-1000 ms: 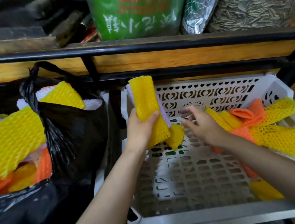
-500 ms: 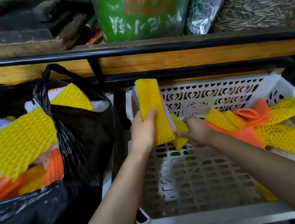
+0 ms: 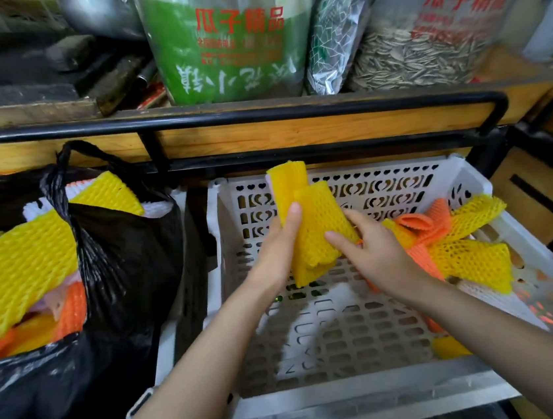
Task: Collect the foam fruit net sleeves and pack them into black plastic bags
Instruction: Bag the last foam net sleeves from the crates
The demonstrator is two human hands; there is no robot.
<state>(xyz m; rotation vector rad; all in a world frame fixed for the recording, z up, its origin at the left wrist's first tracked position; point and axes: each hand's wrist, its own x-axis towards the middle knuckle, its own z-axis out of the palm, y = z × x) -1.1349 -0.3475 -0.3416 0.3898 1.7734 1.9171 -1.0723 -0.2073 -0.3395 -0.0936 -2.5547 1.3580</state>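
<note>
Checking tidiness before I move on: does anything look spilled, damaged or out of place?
Nothing spilled or damaged. The black bag is overfull, yellow sleeves sticking out above its rim; leftover sleeves lie bunched at the right of the white crate.

Green bag (image 3: 226, 49), centre of shelf (image 3: 290, 102): bore large red characters 葵花小镇 over 瓜子精品. Smaller red lines beneath were too fine to read. White characters on its lower part stood upside down and were unreadable.

Clear seed bag (image 3: 447, 28), right of shelf: carried red 瓜子精品 under a blurred line beginning 葵花小. Small print below was illegible.
</note>
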